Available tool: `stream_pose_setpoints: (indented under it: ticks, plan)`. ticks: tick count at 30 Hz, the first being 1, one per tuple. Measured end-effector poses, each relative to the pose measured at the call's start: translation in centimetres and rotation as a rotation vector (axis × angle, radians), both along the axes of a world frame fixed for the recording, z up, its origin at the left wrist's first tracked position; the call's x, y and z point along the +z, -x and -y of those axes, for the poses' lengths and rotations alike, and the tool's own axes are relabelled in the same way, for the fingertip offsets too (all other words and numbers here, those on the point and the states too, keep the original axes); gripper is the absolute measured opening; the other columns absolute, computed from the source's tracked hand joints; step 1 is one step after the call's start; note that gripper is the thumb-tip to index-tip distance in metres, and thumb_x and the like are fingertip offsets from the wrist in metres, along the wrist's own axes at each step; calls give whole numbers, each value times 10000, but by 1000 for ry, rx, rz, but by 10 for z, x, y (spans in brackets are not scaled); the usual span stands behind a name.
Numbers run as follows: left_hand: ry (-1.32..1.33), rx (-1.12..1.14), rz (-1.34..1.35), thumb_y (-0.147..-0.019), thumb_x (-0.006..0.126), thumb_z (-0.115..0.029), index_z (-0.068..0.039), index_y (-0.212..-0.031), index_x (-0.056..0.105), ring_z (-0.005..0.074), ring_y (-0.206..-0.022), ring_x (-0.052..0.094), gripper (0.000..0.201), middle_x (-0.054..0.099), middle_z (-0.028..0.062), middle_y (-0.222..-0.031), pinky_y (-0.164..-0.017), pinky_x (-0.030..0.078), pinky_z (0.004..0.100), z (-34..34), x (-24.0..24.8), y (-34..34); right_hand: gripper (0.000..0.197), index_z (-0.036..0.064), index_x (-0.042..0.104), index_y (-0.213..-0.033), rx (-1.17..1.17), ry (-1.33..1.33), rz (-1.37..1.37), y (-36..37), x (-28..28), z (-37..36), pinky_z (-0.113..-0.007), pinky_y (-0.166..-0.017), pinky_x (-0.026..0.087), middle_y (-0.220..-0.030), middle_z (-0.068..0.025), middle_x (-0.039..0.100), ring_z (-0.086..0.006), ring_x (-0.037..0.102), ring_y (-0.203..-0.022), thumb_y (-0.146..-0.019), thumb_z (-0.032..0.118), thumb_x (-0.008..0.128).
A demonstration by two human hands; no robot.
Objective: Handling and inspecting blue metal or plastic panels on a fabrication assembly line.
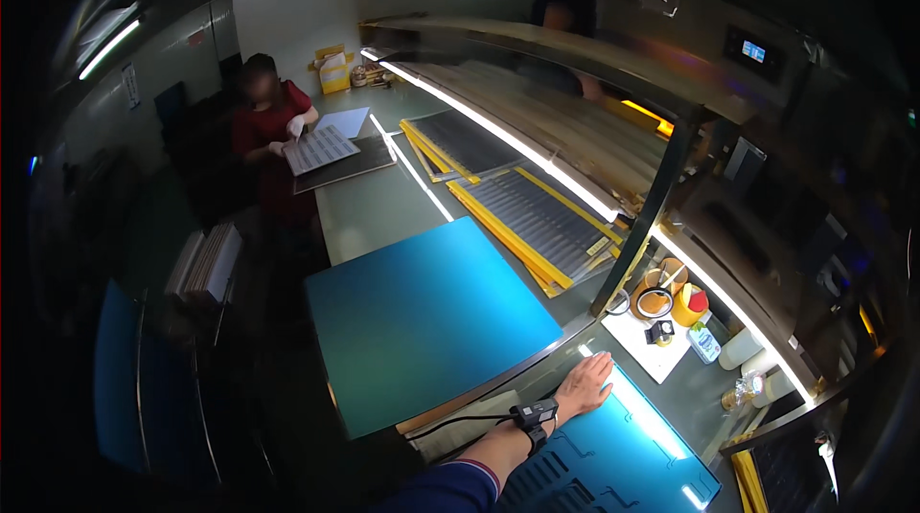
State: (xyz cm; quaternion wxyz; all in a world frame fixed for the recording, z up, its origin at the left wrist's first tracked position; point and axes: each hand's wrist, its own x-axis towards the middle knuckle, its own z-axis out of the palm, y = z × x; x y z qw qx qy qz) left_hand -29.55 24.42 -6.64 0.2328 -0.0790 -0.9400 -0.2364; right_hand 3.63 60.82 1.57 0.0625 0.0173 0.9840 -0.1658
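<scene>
My left hand [584,388] rests on the far edge of a blue panel [628,451] at the lower right, fingers apart and lying over its surface. That panel carries dark line marks and rows of slot shapes, and a bright lamp reflection runs along it. A small black device [535,413] with a cable is strapped to my left wrist. Left of the hand lies a larger plain blue sheet [431,321] on a board at the bench edge. My right hand is out of view.
Yellow-edged dark frames [537,216] lie beyond the sheet under a lit shelf. At right, a white board [644,345] bears tape rolls and small containers, with bottles [738,350] alongside. A co-worker in red [273,120] handles a patterned panel; another person [570,0] stands behind the shelf.
</scene>
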Motion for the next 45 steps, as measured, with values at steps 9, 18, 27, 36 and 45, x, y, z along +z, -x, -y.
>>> stream_pose_setpoints:
  ticks: [9,18,27,36,45]
  plan:
    - [-11,-5,10,-871,502,-254,52,-1230,469,302,-1249,384,473,436,196,-1315,-1068,283,384,8,9,7,803,51,374,-1360,147,3,-1,31,9,29,-543,-1046,206,-1384,-279,316,-451,305,-1260,-685,340,700]
    - [-31,-2,7,-871,498,-244,60,-1226,468,306,-1247,385,469,436,204,-1312,-1071,280,388,5,6,-2,763,53,390,-1350,149,-28,21,39,7,31,-543,-1046,207,-1379,-275,327,-452,308,-1258,-704,330,686]
    - [-63,-8,1,-866,502,-236,73,-1217,470,317,-1241,389,469,439,218,-1303,-1071,282,392,8,10,1,724,55,405,-1341,130,-61,58,35,11,25,-543,-1046,208,-1374,-271,338,-452,311,-1256,-723,320,672]
    - [55,60,80,-917,398,-385,57,-1358,298,299,-1350,234,633,281,205,-1431,-1124,148,400,5,5,2,685,57,421,-1331,607,63,41,33,22,61,-543,-1046,209,-1370,-266,349,-453,314,-1253,-741,311,658]
    - [187,6,230,-888,370,-539,74,-1388,209,304,-1381,145,807,184,222,-1468,-1132,79,412,9,17,10,554,49,264,-1396,-153,-374,-141,226,-39,-32,-535,-1071,157,-1463,-161,226,-334,183,-1358,-939,347,355]
